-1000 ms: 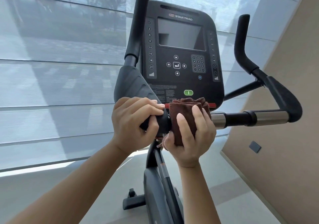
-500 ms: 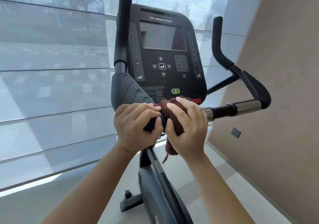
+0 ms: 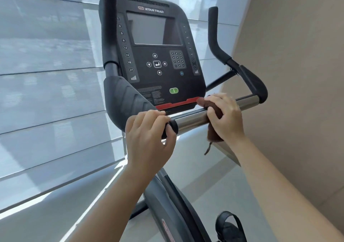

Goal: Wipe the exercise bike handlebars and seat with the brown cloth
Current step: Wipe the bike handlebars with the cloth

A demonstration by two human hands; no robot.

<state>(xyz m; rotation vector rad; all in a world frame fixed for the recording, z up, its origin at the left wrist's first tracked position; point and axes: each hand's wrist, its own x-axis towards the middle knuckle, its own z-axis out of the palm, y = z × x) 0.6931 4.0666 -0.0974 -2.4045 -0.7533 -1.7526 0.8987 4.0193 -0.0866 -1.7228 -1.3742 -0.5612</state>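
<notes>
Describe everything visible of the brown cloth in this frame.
The brown cloth looks like soft terry fabric, bunched and wrapped over the handlebar's crossbar. The right hand clamps it there, hiding most of it. A loose end with a thin tag or thread hangs below the bar.

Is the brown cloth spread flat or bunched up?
Bunched up: the brown cloth is wadded under the right hand around the shiny metal handlebar tube.

Soft, napped brown cloth [image 3: 216,111] bunched under my right hand [image 3: 226,116], polished shiny metal handlebar tube [image 3: 191,119], matt ribbed black rubber grip pad [image 3: 122,100], smooth matt black plastic console [image 3: 154,55], glossy screen [image 3: 149,29]
</notes>
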